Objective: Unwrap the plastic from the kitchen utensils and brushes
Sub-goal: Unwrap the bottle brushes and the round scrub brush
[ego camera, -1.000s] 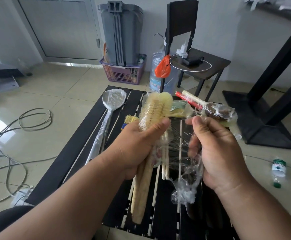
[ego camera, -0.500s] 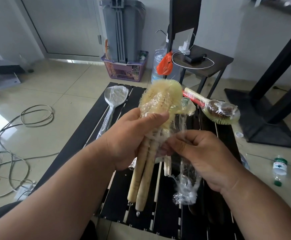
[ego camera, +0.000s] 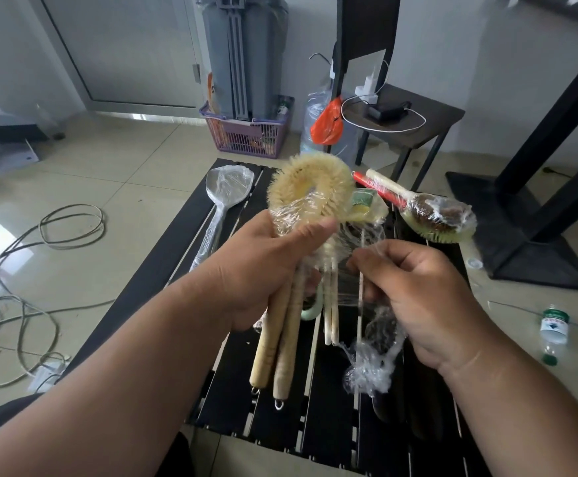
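Brushes [ego camera: 309,197] have risen higher in the left hand [ego camera: 263,266], which grips their handles above the slatted black table [ego camera: 163,273]. Right hand [ego camera: 414,297] has dropped lower, pinching what looks like stretched plastic wrap [ego camera: 370,370]. Cables [ego camera: 22,270] lie on the tiled floor [ego camera: 115,173].

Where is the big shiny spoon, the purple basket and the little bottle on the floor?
spoon [ego camera: 229,185], head view, on its plastic-wrapped bowl.
purple basket [ego camera: 249,141], head view, on its front wall.
bottle [ego camera: 553,327], head view, on its white label.

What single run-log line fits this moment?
left hand: grips brush bundle | right hand: pinches plastic wrap | wrap: partly off
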